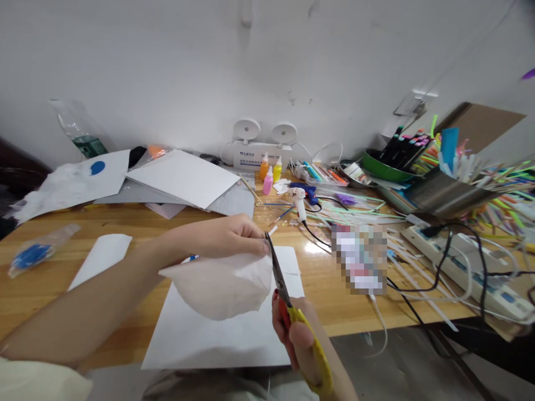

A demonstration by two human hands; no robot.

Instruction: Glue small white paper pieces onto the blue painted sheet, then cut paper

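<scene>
Grasping red-and-yellow scissors in the right grip, with blades just beside the right edge of a thin white sheet — pinched in the left grip, held above white paper on the wooden bench. Noting farther back: glue guns, three small bottles.

This looks like a craft workroom, with a plain, scuffed wall behind a wooden bench. Small bright squeeze bottles, a white glue gun and a white board sit toward the back edge; markers in a green bowl and coloured sticks crowd the back right corner, and scissors show near the front edge
</scene>
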